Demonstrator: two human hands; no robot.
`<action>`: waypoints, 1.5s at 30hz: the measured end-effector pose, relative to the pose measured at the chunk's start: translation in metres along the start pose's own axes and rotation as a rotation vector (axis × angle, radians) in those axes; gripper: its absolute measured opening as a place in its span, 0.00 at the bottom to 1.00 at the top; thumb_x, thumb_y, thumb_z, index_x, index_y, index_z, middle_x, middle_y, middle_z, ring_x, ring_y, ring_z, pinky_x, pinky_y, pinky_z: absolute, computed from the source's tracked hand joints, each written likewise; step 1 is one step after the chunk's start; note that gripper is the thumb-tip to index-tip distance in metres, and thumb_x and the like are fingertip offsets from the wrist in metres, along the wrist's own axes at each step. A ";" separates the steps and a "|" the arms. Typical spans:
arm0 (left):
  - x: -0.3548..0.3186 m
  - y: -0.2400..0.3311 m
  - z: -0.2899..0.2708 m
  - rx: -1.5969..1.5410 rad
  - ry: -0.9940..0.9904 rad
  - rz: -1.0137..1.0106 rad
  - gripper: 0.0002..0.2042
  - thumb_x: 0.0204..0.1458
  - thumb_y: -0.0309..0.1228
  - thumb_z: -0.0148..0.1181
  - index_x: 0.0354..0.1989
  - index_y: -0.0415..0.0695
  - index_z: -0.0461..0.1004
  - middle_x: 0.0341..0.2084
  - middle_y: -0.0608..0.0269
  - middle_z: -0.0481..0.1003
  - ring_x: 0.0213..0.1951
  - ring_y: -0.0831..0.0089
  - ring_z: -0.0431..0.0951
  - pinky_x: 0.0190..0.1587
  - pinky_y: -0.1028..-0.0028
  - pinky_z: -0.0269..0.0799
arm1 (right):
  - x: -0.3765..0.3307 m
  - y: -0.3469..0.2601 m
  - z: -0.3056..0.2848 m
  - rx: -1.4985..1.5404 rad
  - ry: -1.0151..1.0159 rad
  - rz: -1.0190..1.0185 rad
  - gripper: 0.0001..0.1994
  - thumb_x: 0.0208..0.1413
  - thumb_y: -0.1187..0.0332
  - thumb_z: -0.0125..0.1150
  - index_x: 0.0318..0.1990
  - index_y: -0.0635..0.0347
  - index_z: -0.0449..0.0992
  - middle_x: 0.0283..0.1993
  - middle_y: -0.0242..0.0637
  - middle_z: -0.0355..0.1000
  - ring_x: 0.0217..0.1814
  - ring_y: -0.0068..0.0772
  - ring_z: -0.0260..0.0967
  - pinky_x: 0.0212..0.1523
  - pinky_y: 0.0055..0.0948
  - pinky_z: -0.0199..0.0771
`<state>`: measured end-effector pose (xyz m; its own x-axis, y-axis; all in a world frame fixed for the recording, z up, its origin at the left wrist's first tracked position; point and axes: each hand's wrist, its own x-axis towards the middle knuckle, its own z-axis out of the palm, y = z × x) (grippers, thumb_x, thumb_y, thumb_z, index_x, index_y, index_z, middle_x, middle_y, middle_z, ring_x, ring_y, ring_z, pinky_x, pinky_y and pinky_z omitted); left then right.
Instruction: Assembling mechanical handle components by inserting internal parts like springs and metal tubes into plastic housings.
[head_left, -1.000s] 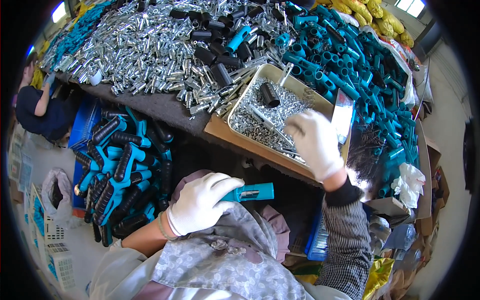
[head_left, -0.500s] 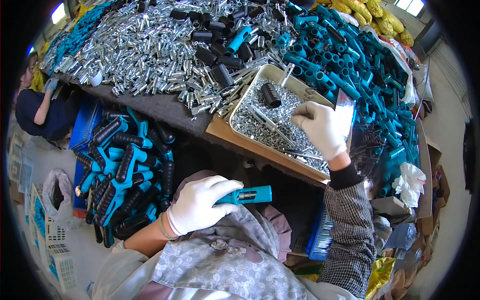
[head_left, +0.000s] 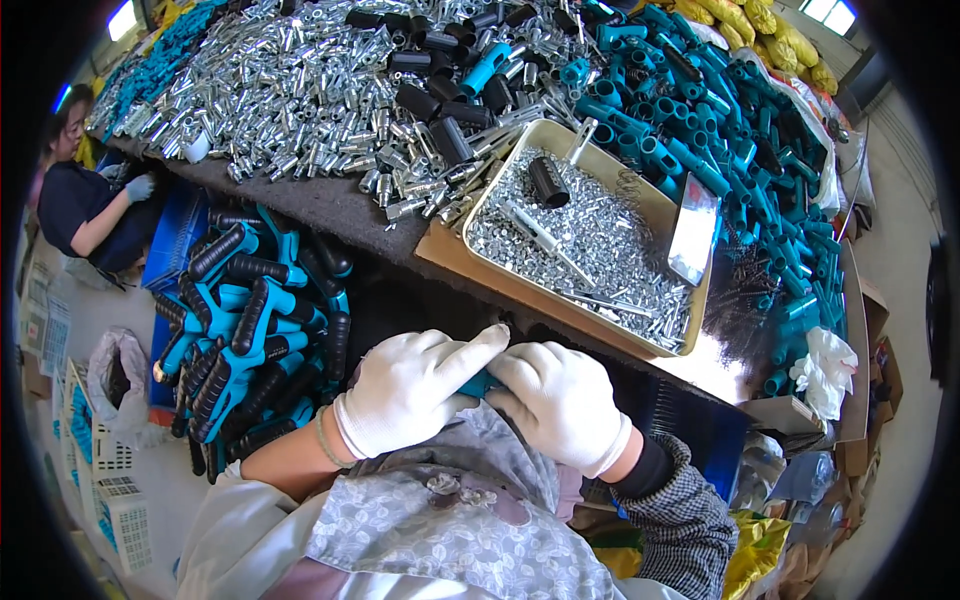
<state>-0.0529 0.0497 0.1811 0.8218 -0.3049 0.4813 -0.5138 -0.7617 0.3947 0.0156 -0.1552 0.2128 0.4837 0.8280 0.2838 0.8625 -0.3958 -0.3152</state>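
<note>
**Both gloved hands closed together on a teal part at the lap**

The left hand (head_left: 415,395), in a white knit glove, is curled inward with its forefinger stretched across toward the right hand (head_left: 560,400), which is gloved alike and bent into a loose fist. Between the two, a small teal plastic part (head_left: 480,383) is pinched; only a sliver of it is seen, so its shape cannot be told, and the right hand's share of the grip is probably light. The hands are held low, just in front of the body, below the near edge of the dark felt-covered worktable (head_left: 330,205).

On that table a shallow beige metal tray (head_left: 590,310) is set at a slant, filled with small silver screws (head_left: 610,235); a short black cylinder (head_left: 548,182) and a shiny metal scoop plate (head_left: 694,230) lie in it. Beyond it are heaped bright metal tubes (head_left: 300,90) and teal plastic sleeves (head_left: 720,120). To the left, below the table edge, a blue crate (head_left: 175,240) is packed with teal and black grip handles (head_left: 245,330).

Little open room is left: the hands are hemmed between the table edge and the lap. At the far left another person's gloved hand (head_left: 140,187) rests by the table.
</note>
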 end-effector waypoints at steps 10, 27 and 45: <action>-0.004 0.012 0.002 -0.377 -0.192 -0.350 0.37 0.46 0.33 0.71 0.66 0.46 0.60 0.40 0.46 0.79 0.36 0.50 0.82 0.37 0.60 0.77 | -0.004 0.012 0.005 -0.193 0.015 -0.275 0.15 0.49 0.66 0.56 0.45 0.57 0.74 0.36 0.32 0.71 0.39 0.32 0.71 0.37 0.31 0.71; -0.013 0.005 0.011 -0.249 0.024 -0.137 0.18 0.47 0.27 0.68 0.48 0.46 0.75 0.43 0.59 0.78 0.39 0.58 0.81 0.42 0.66 0.77 | 0.057 0.125 -0.023 -0.085 0.203 0.362 0.05 0.51 0.69 0.63 0.32 0.61 0.81 0.32 0.48 0.77 0.37 0.50 0.76 0.39 0.40 0.74; -0.010 0.000 0.023 -1.491 0.115 -0.823 0.21 0.56 0.24 0.59 0.59 0.31 0.68 0.43 0.56 0.76 0.40 0.75 0.78 0.42 0.76 0.75 | 0.001 -0.003 0.037 0.768 0.416 0.615 0.12 0.45 0.78 0.74 0.36 0.66 0.76 0.31 0.38 0.79 0.31 0.23 0.77 0.35 0.24 0.79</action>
<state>-0.0558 0.0394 0.1580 0.9817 -0.0435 -0.1855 0.1828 0.4902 0.8522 0.0081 -0.1391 0.1805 0.9419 0.3128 0.1226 0.1982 -0.2225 -0.9546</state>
